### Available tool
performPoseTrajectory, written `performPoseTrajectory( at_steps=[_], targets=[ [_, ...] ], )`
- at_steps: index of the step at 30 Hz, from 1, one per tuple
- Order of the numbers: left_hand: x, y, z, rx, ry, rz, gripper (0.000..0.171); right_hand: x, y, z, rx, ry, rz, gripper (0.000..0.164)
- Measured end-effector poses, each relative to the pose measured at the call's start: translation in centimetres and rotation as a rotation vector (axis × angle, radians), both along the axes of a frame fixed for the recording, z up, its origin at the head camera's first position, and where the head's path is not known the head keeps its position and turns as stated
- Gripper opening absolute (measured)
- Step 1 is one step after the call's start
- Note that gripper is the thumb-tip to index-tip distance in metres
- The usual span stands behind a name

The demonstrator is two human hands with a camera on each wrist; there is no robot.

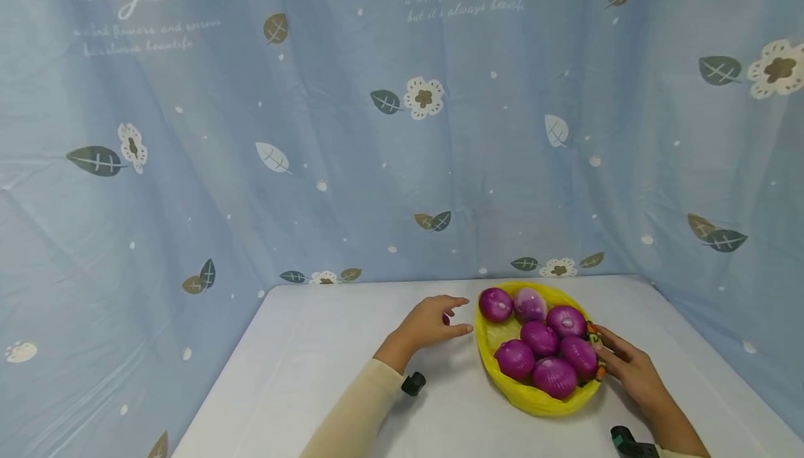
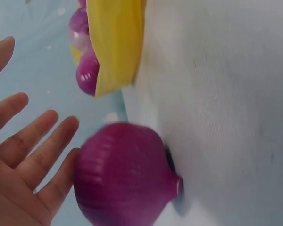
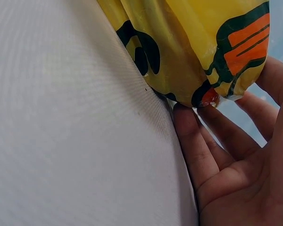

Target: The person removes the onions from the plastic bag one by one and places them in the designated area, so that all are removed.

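My left hand (image 1: 430,320) hovers left of a yellow plastic bag (image 1: 524,399), its fingers and thumb spread and nothing held. Just beyond its fingers, a purple onion (image 2: 125,176) sits on the table; the little finger appears very near or touching it. In the head view, this onion (image 1: 446,319) is mostly hidden behind the hand. Several purple onions (image 1: 539,338) fill the bag, whose mouth is wide and rolled back. My right hand (image 1: 631,367) rests against the bag's right side, extended fingers touching its printed plastic (image 3: 245,47).
A white cloth covers the table (image 1: 270,374). Behind it and at both sides hangs a blue curtain (image 1: 352,165) with leaves and flowers. Black wrist cameras sit below the left wrist (image 1: 413,383) and near the right wrist (image 1: 624,440).
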State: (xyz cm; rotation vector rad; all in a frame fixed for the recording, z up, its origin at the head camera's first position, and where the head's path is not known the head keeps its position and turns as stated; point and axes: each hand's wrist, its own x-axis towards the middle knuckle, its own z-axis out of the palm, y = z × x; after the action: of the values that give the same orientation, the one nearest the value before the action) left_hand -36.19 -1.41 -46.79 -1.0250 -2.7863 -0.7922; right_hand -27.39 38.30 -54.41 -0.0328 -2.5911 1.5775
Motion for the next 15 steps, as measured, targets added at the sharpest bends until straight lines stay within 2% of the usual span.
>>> performPoseTrajectory(
  at_steps=[7, 15],
  targets=[
    [1.0, 1.4, -0.9, 0.024, -0.032, -0.049, 0.065, 0.3, -0.3, 0.3, 0.010, -0.013, 0.004, 0.074],
    [2.1, 3.3, -1.3, 0.005, -0.033, -0.024, 0.066, 0.1, -0.3, 0.2, 0.017, -0.007, -0.008, 0.073]
  ],
)
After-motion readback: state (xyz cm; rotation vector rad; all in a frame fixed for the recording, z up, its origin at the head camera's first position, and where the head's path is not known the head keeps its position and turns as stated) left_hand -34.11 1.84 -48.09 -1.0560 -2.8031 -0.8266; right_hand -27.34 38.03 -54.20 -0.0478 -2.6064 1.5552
